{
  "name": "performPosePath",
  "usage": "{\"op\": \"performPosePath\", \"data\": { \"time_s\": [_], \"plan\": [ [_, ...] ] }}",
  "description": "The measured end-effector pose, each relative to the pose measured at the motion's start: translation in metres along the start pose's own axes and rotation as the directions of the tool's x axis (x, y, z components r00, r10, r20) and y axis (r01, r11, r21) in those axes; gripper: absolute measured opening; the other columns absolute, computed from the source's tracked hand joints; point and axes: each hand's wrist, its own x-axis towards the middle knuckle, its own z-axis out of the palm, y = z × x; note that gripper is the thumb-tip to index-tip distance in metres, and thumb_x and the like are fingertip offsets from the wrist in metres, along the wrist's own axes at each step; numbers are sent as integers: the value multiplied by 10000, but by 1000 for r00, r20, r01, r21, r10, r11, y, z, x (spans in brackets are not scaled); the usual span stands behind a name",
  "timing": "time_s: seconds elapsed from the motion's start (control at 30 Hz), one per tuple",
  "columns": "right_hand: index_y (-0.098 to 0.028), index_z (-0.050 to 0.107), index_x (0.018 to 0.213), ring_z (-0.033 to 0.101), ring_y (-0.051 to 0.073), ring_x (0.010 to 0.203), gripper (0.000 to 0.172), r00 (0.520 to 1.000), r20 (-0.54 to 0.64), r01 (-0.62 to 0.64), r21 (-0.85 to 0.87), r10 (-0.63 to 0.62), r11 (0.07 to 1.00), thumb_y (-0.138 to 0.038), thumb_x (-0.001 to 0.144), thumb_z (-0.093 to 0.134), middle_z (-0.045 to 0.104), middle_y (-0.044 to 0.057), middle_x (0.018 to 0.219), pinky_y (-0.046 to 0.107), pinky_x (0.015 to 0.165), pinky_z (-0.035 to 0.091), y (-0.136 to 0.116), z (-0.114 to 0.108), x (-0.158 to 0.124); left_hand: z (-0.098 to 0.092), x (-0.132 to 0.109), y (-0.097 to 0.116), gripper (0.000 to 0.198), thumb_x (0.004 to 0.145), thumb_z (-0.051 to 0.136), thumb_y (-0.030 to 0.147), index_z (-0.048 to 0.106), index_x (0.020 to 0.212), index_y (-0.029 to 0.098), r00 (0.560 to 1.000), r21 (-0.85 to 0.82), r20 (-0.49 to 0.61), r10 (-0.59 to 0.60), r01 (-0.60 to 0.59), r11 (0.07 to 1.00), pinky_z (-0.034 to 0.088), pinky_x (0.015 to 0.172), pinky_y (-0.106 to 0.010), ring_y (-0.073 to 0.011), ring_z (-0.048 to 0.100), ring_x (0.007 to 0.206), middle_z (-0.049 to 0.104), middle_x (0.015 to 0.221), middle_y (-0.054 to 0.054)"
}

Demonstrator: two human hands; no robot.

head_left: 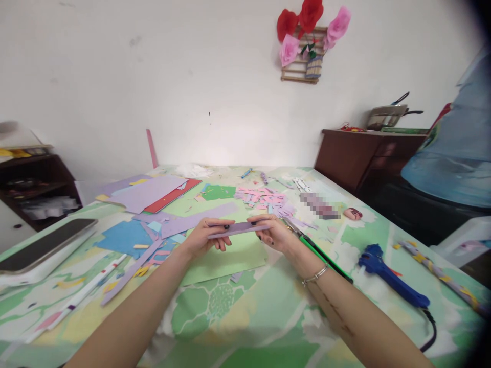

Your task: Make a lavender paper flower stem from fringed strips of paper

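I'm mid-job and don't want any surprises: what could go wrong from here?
The lavender strip looks thin and is held near its two ends by the left hand and right hand, so an uneven pull might crease it.
The green-and-black tool lies close by the right wrist; a sideways move could knock it.
The blue glue gun has a cord near the right forearm, which might snag it.

Bright, soft indoor light, strongest low on the white wall point(238, 145) nr ctr; faint shadow on the light-green paper point(226, 263). Wide-angle lens tilts the L shelf point(63, 176) & R cabinet point(351, 161); R corners go black, w/ a pixelated patch point(320, 206) R of ctr.
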Motion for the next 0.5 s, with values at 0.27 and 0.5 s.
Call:
{"op": "performPosePath", "data": {
  "time_s": [0.27,0.5],
  "plan": [
    [-155,620,648,282,28,215,126,1000,-22,15,22,-14,1000,-177,535,571,546,-34,376,153,269,111,-2,-3,-2,4,-3,2,129,582,687,186,694,689,115,999,-99,-24,45,-47,994,367,276,-135,-135,572,333,664,499,-82],
    [-166,574,629,266,33,229,69,997,-35,64,32,-62,997,-191,567,556,491,-51,354,156,278,130,1,-8,0,0,-4,-2,76,605,659,192,659,639,124,998,-138,16,63,-60,989,370,271,-135,-141,574,332,665,506,-83]
  ]
}}
